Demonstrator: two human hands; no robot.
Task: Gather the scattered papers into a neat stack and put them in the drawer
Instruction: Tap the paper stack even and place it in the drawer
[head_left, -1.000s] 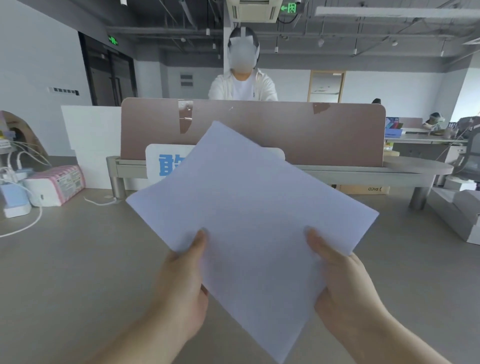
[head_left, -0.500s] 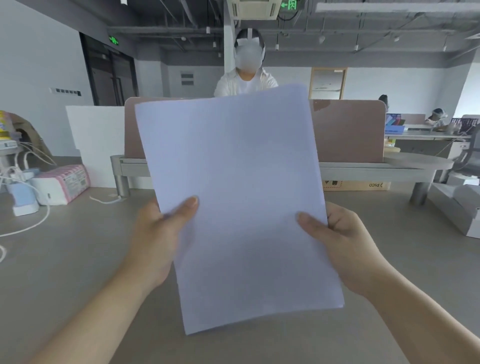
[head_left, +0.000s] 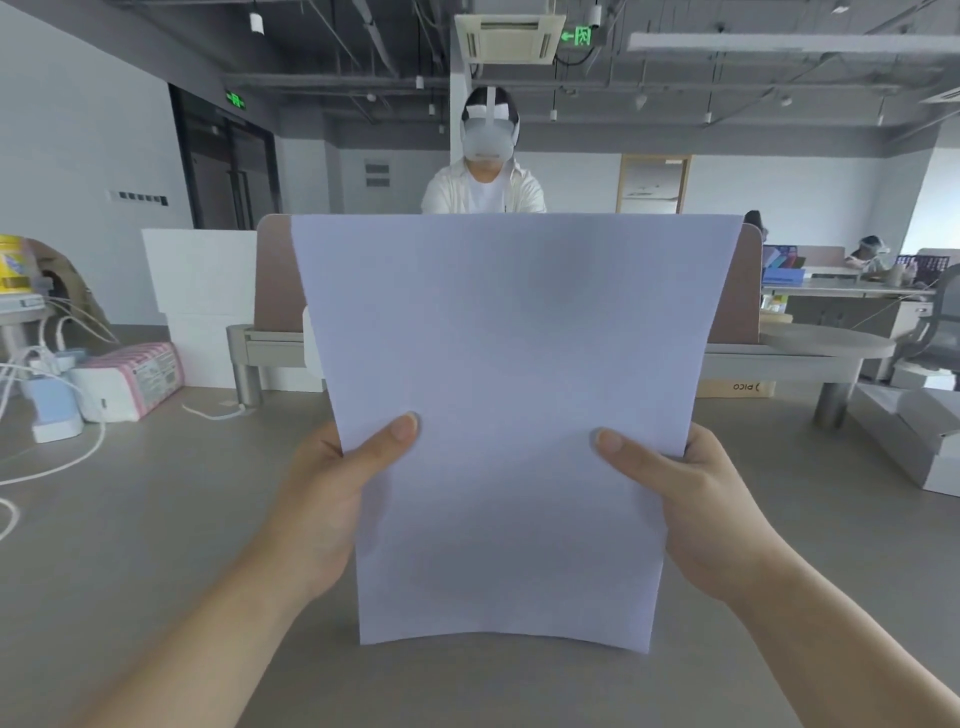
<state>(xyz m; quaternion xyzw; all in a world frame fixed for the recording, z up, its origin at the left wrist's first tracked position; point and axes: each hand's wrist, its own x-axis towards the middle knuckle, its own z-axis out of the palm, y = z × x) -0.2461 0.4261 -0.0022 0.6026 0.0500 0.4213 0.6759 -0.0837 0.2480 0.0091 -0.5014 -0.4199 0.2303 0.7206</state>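
- Both hands grip one stack of papers (head_left: 509, 415) and hold it upright, clear of the counter (head_left: 130, 545)
- Left hand (head_left: 322, 499): closed on the left edge of the stack in its lower half, thumb pressed flat against the near face and pointing toward the centre; the fingers sit behind the sheets, out of view
- Right hand (head_left: 696, 504): closed on the right edge at about the same height, thumb laid across the near face and pointing left; its fingers are likewise hidden behind the sheets
- Papers: white, held in portrait position, edges lined up so that the stack reads as a single sheet; how many sheets it has cannot be told. The bottom edge bows slightly and hangs above the grey counter surface without touching it
- Position of the stack: centred in the view, between the two forearms, in front of a brown divider panel (head_left: 272, 275) whose ends show on either side of the sheets
- Far left of the counter: a pink-and-white package (head_left: 140, 376) lies beside a white-and-blue device (head_left: 52, 410), with white cables (head_left: 52, 467) trailing over the surface
- Behind the panel: a person in a white shirt (head_left: 483, 192) wearing a headset, facing this way
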